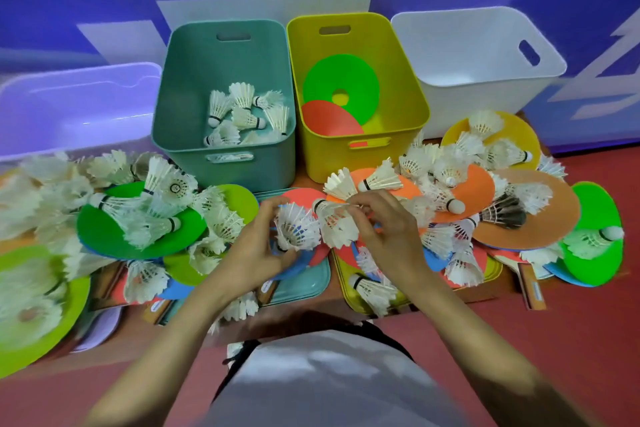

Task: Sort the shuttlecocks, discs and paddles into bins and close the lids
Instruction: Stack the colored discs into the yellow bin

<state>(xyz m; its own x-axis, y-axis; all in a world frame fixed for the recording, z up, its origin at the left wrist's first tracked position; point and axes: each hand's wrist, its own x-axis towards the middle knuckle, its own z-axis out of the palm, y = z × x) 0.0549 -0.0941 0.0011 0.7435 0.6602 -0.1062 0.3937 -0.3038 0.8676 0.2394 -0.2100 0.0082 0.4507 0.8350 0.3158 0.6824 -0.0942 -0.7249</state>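
My left hand [258, 250] grips a white shuttlecock [296, 230] at the table's middle, its feathers facing me. Beside it my right hand [384, 229] pinches the feathers of another white shuttlecock [337, 222]. The teal bin [180, 128] behind holds several shuttlecocks [242, 113]. A green disc [341, 88] and a red disc [329, 121] lie in the yellow bin [408, 107]. Many shuttlecocks and coloured discs cover the table on both sides. Paddle handles [533, 291] stick out from under the pile.
A white bin [485, 80] stands at the back right and a lilac bin [76, 104] at the back left. A teal lid [304, 284] and a yellow lid [349, 291] lie flat under the pile near the front edge. Red floor lies to the right.
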